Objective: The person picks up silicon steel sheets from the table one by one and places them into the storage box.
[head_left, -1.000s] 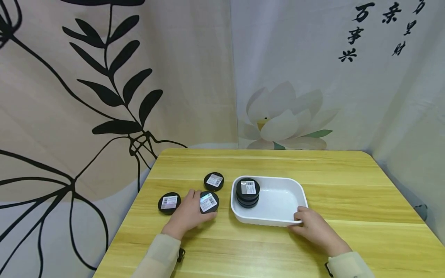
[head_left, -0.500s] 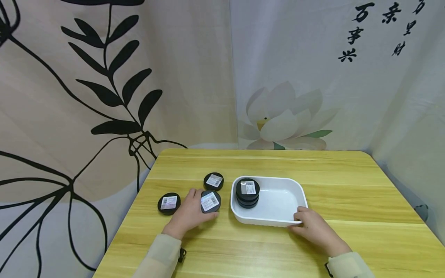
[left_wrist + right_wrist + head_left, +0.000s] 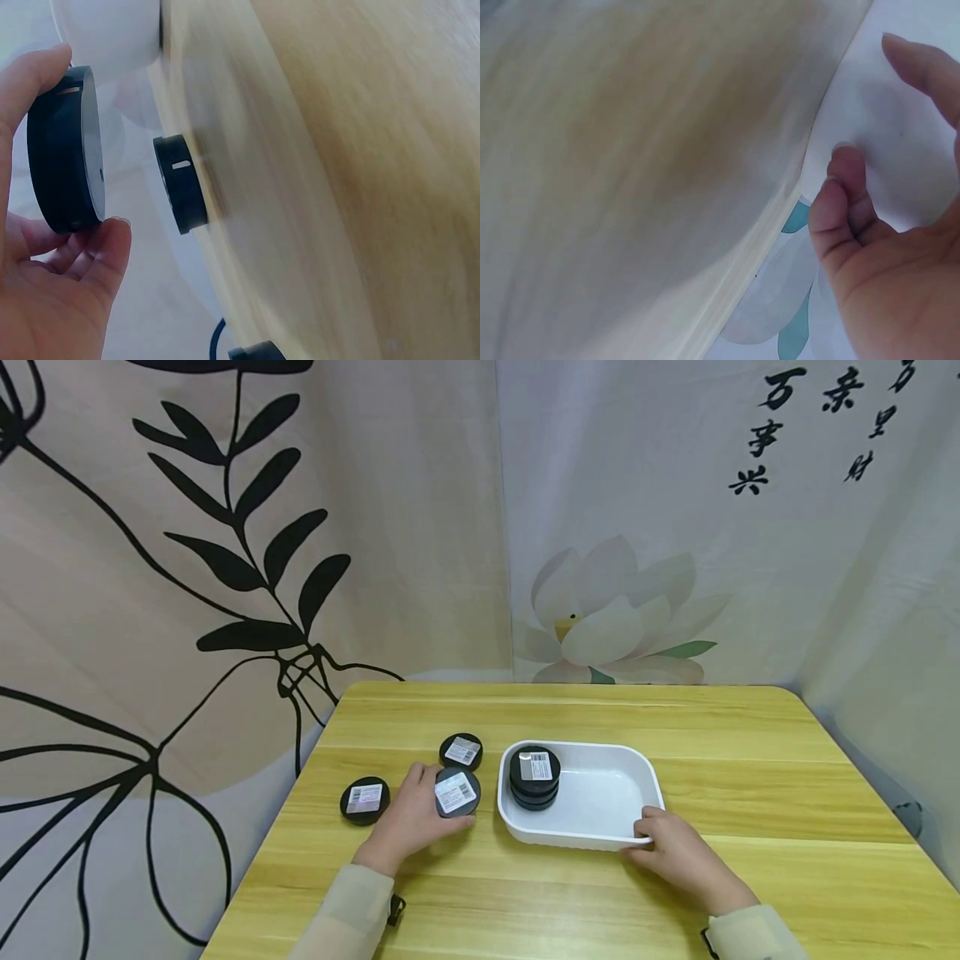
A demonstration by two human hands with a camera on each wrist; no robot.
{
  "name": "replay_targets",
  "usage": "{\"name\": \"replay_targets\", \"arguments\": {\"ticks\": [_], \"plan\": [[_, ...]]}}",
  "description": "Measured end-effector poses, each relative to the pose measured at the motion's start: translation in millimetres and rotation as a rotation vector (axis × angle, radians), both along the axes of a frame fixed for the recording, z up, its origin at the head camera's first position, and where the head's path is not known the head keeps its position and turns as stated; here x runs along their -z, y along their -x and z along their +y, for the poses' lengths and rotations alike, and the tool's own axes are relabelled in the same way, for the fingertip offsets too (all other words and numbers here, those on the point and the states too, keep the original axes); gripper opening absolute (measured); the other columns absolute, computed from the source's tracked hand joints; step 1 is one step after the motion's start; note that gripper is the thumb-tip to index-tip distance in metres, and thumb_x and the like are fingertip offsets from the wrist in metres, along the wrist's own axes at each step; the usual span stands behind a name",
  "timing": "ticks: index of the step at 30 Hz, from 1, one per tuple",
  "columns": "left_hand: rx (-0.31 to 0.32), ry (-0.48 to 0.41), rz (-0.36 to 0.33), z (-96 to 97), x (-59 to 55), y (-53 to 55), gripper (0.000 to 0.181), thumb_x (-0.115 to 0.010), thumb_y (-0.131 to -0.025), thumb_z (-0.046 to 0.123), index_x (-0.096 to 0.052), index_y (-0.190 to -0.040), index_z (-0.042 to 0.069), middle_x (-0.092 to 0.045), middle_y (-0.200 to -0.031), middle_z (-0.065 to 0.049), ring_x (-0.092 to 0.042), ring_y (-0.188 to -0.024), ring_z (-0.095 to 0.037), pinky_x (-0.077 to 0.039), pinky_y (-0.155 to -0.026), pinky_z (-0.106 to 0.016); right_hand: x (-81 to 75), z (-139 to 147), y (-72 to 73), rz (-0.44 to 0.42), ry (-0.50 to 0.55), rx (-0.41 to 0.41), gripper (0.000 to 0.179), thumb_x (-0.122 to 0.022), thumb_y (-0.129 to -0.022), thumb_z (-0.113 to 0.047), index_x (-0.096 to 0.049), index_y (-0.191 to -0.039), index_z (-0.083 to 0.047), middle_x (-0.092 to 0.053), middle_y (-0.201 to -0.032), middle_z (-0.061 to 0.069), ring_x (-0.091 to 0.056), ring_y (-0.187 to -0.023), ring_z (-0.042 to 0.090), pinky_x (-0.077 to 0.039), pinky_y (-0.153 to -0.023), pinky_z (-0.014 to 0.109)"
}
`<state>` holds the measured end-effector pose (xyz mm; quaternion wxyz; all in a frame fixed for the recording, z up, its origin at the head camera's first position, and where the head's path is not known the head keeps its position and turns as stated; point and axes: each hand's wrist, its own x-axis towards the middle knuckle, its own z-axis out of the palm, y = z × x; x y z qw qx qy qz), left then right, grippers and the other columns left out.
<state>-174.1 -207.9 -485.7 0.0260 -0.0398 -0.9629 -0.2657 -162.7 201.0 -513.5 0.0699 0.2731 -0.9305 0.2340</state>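
My left hand point(image 3: 411, 820) grips a round black disc-shaped case point(image 3: 457, 792) by its sides, with a white barcode label facing up. In the left wrist view this case point(image 3: 64, 150) is raised off the table, thumb and fingers at opposite edges. A second labelled case point(image 3: 461, 750) lies just behind it, and a third case point(image 3: 364, 800) lies left of the hand. My right hand point(image 3: 678, 856) pinches the near right corner of a white rectangular tray point(image 3: 607, 802). Inside the tray's left end stands a stack of black cases point(image 3: 534, 775), the top one labelled.
The wooden table point(image 3: 570, 902) has a rounded far edge against a printed curtain point(image 3: 420, 527). Bare tabletop shows between the held case and the tray, and to the tray's right.
The left hand has shifted slightly right with its case, which is raised a little. The right hand, the tray and the other cases have stayed put.
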Motion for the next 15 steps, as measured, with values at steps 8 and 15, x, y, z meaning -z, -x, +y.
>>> {"name": "replay_targets", "arguments": {"ticks": [8, 15], "plan": [[0.001, -0.010, 0.001, 4.5, -1.8, 1.0, 0.102, -0.087, -0.068, 0.059, -0.047, -0.145, 0.006, -0.048, -0.126, -0.009, -0.057, -0.099, -0.019, -0.054, -0.090, -0.041, 1.7, 1.0, 0.7, -0.003, 0.003, -0.003, 0.038, -0.085, -0.078, -0.025, -0.049, -0.063, -0.025, -0.039, -0.071, -0.014, -0.035, -0.065, -0.001, -0.036, -0.061, 0.020], [-0.004, -0.011, -0.009, 7.6, -4.2, 1.5, 0.101, -0.086, -0.069, 0.061, -0.046, -0.146, 0.009, -0.048, -0.126, -0.008, -0.057, -0.099, -0.020, -0.054, -0.090, -0.041, 1.5, 1.2, 1.3, -0.013, 0.003, -0.008, 0.038, -0.085, -0.079, -0.025, -0.050, -0.063, -0.025, -0.039, -0.071, -0.014, -0.036, -0.065, -0.001, -0.036, -0.061, 0.020]]}}
